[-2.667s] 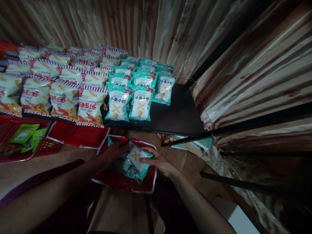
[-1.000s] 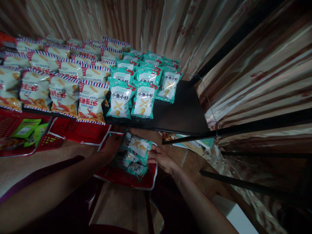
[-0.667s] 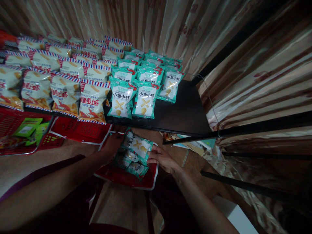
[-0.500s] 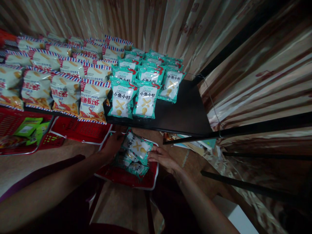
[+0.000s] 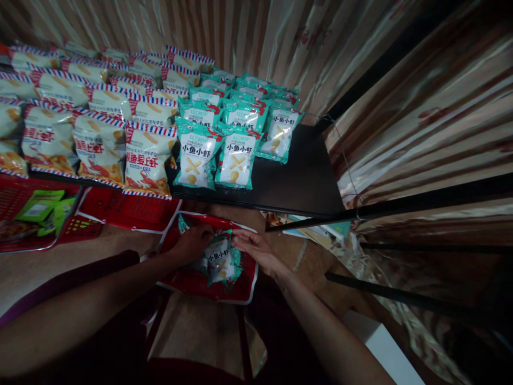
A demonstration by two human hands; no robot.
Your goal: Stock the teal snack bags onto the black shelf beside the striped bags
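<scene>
In the head view, a teal-and-white snack bag (image 5: 219, 258) stands tilted over the red shopping basket (image 5: 188, 286), its printed front facing me. My left hand (image 5: 195, 243) has its fingers curled closed at the bag's top left corner. At the top right corner, my right hand (image 5: 255, 247) pinches the bag's edge between thumb and fingers. Other teal bags lie beneath and behind it in the basket, partly hidden by the bag and my left hand.
Above the basket, a black shelf (image 5: 296, 184) bears rows of teal snack bags (image 5: 236, 158) and striped-edge snack bags (image 5: 148, 160). More red baskets (image 5: 130, 206) stand at left, one with green packets (image 5: 40, 206). Black metal bars (image 5: 420, 198) and a striped curtain (image 5: 385, 133) are at right.
The held snack bag has swung from lying slanted to more upright, lower in the basket. My right hand has shifted left and up to its top corner. The view has shifted slightly.
</scene>
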